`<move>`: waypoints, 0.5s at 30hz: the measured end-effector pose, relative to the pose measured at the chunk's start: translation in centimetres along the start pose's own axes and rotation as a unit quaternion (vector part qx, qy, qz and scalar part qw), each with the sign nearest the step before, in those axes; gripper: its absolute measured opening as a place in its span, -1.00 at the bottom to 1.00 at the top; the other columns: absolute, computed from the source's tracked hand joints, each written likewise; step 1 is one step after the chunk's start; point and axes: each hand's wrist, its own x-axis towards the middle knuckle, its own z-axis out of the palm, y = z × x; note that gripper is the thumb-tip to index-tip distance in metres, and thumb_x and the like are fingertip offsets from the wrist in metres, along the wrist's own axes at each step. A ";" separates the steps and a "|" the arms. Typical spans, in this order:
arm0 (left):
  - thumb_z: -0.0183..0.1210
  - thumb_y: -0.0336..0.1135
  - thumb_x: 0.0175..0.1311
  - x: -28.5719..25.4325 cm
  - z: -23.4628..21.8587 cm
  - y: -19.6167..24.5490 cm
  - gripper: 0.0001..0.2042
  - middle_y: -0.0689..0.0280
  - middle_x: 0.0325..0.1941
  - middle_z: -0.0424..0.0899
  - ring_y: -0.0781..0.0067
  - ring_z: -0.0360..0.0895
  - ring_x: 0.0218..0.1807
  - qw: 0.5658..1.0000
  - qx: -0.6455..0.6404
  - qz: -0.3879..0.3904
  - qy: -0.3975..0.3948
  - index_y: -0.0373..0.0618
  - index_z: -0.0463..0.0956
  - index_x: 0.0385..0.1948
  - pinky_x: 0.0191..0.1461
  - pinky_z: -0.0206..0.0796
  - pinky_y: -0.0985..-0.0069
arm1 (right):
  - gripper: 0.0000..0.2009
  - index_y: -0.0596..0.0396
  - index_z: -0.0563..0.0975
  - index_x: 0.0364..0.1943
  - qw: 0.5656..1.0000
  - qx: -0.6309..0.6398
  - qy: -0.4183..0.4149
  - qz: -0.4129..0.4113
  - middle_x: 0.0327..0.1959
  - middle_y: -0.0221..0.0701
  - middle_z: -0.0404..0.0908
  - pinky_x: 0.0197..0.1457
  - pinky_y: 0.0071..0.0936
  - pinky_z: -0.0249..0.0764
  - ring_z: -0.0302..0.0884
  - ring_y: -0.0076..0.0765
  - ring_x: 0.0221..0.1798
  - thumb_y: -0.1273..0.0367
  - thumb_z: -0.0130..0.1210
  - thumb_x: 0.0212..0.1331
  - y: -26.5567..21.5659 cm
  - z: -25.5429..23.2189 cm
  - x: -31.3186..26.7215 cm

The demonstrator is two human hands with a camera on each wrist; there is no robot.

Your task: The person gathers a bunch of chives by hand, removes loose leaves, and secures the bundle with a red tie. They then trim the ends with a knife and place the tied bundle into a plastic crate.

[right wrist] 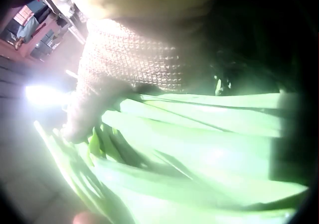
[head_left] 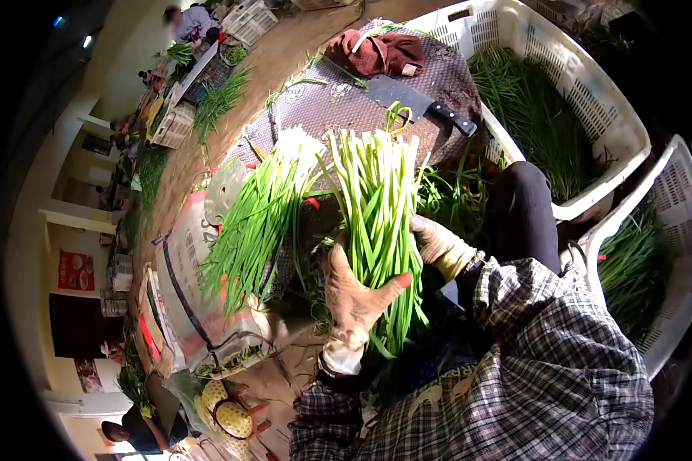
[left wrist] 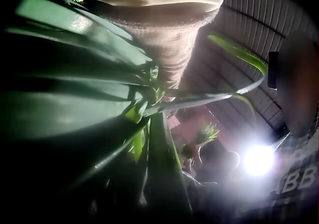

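1. The person's left hand (head_left: 356, 301), in a pale glove, is gripping a bunch of garlic chives (head_left: 378, 203), its thumb lying across the front of the leaves.
2. The right hand (head_left: 438, 242), also gloved, is holding the same bunch from its right side; the fingers are bending in against the greens, but I can't see their tips.
3. The bunch is standing nearly upright in front of the person, pale stem ends up and leaves hanging below the hands.
4. Just beside it, to the left, a second chive bunch (head_left: 265, 219) is lying with its pale ends against the patterned mat (head_left: 319, 104).
5. A cleaver (head_left: 401, 97) with a black handle is resting on that mat, near a dark red cloth (head_left: 373, 55).
6. Over on the right, a large white crate (head_left: 601, 100) and a smaller white crate (head_left: 680, 223) are holding more greens.
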 end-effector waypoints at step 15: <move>0.46 0.11 -0.28 -4.9 -1.3 0.5 -0.10 0.29 -0.02 0.44 0.42 0.38 0.00 0.869 -0.419 -0.132 -0.227 -0.23 0.23 0.11 0.06 0.28 0.44 | -0.28 0.17 0.34 0.15 0.968 -0.236 -0.019 -0.081 0.05 -0.33 0.49 0.18 -0.40 0.33 0.45 -0.36 0.06 0.14 0.34 -0.13 0.0 7.2 -3.3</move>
